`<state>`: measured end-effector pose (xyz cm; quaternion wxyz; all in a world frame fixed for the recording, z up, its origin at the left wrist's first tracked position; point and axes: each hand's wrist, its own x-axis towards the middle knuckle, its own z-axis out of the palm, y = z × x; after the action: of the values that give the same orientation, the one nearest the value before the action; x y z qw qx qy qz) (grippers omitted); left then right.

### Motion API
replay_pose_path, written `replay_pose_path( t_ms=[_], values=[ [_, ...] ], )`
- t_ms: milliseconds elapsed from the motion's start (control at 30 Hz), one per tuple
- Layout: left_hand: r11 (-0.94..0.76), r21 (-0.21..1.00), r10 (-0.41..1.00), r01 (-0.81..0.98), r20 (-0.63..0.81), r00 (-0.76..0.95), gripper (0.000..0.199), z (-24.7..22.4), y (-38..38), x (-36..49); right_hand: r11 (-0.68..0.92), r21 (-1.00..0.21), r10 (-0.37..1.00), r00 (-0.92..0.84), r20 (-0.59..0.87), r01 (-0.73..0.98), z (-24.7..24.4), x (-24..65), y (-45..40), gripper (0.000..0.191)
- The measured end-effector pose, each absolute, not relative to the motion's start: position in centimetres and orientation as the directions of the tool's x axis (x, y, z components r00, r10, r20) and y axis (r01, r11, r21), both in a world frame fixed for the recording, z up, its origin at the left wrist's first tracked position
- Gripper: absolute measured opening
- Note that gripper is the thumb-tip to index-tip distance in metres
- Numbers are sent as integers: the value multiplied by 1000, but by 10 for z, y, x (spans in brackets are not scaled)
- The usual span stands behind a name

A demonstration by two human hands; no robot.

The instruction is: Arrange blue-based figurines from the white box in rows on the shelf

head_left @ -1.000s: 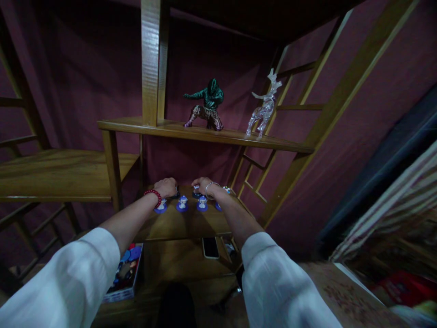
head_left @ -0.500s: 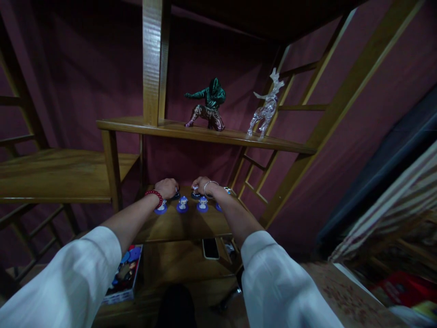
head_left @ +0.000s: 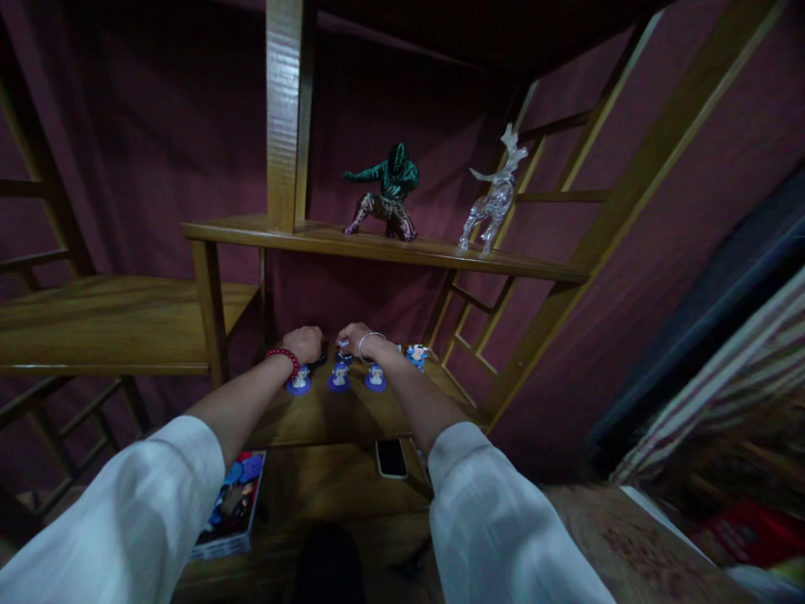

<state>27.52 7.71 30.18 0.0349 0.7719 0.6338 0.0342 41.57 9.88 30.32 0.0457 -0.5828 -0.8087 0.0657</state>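
Observation:
My left hand (head_left: pixel 303 344), with a red bead bracelet, is closed at the back of the lower shelf (head_left: pixel 302 426). Its fingers are around a small figurine whose dark base (head_left: pixel 320 359) shows beside them; the rest is hidden. Just to its right, my right hand (head_left: pixel 355 337) pinches another small figurine (head_left: pixel 343 351) with a dark base. In front of the hands stand three small white-and-purple figurines on round purple bases: a left one (head_left: pixel 299 379), a middle one (head_left: pixel 340 377) and a right one (head_left: pixel 376 377).
A blue-and-white figurine (head_left: pixel 416 356) stands at the shelf's right end. Overhead, a board (head_left: pixel 314 242) holds a crouching green figure (head_left: pixel 388 189) and a clear deer (head_left: pixel 494 201). Lower down are a phone (head_left: pixel 392 459) and a box of small toys (head_left: pixel 248 524). A post (head_left: pixel 210 310) stands left.
My right hand has moved left with its figurine, closer to my left hand. More of the blue-and-white figurine on the right now shows. My left hand has hardly moved.

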Motion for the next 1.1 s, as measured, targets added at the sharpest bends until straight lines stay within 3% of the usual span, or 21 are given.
replay_pose_path(
  t_ms=[567, 900, 1100],
  values=[
    [-130, 91, 992, 987, 4, 130, 39, 300, 77, 270, 340, -90, 940, -340, 7, 936, 297, 416, 98, 22],
    [-146, 93, 989, 985, -13, 148, 41, 301, 77, 272, 280, -197, 960, -274, 56, 940, 299, 435, 103, 41],
    [-173, 65, 985, 983, 33, 171, 39, 306, 73, 280, 197, -114, 980, -191, 62, 974, 313, 468, 98, 43]
  ],
)
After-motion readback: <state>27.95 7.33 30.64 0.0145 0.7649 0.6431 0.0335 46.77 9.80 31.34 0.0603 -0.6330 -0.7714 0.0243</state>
